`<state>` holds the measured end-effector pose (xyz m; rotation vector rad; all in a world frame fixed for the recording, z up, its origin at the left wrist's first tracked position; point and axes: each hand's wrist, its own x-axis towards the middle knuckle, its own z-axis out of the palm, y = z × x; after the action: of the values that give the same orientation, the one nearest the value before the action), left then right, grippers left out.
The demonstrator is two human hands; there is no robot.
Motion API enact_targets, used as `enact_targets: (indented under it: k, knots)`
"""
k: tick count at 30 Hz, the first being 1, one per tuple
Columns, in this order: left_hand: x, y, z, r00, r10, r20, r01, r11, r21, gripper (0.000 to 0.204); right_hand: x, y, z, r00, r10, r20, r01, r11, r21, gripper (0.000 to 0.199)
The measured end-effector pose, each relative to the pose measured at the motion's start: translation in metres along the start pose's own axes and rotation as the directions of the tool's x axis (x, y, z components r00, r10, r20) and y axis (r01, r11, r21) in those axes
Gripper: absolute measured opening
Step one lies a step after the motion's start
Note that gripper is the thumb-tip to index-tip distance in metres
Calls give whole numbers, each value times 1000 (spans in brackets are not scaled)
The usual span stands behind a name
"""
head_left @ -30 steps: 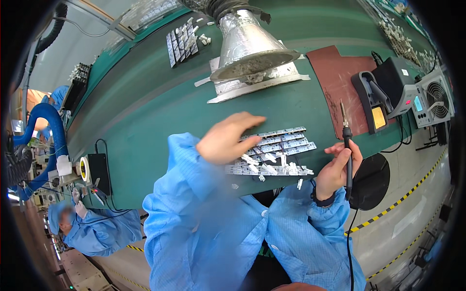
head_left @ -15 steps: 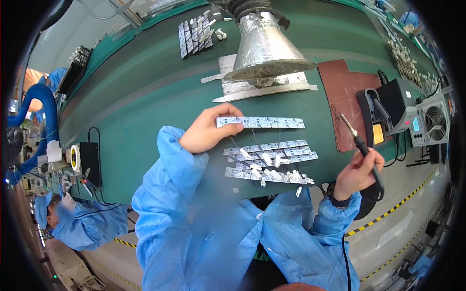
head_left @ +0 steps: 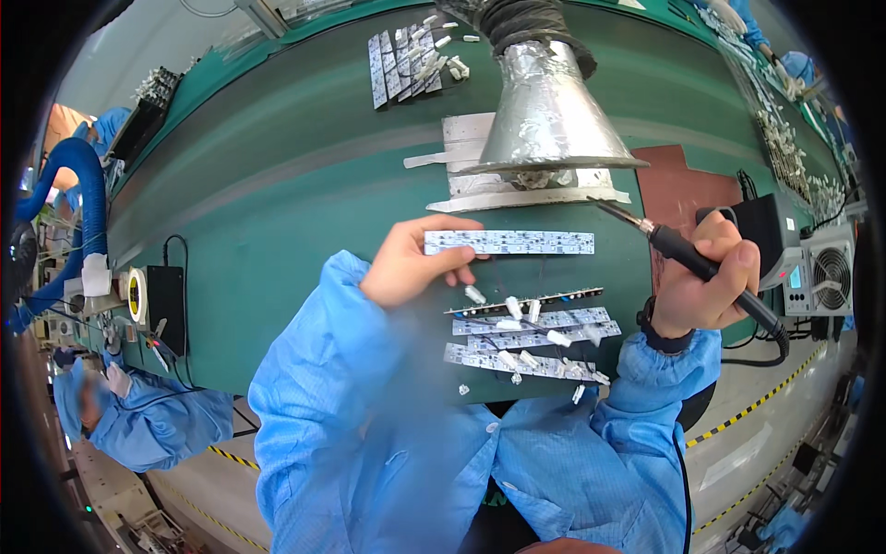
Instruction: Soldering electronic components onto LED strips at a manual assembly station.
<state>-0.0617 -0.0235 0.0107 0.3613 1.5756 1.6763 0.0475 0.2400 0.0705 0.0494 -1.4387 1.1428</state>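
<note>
Pinches the strip at its 9 o'clock end in the nearly closed left hand, at 6 o'clock from the hood. Likely light, stiff, brittle; best held by the edges. Grips the iron in the curled right hand at 3 o'clock.

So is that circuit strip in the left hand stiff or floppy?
The circuit strip is probably stiff: held at one end by the left hand, it sticks out straight. It looks thin, so likely light. Small components dotting its face may be fragile.
</note>
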Motion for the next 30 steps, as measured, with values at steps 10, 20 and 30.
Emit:
enact_targets:
  k: [10, 20, 30]
  knots:
    - [0, 4, -1, 990, -54, 127, 27, 979, 202, 28, -45, 2, 9, 997, -16, 75, 14, 999, 33, 38]
    - [-1, 10, -4, 980, -182, 78, 174, 980, 100, 27, -6, 31, -20, 944, 189, -271, -169, 981, 94, 37]
    - [0, -6, 23, 999, -44, -18, 45, 997, 56, 35, -19, 26, -20, 982, 123, -147, -103, 986, 133, 38]
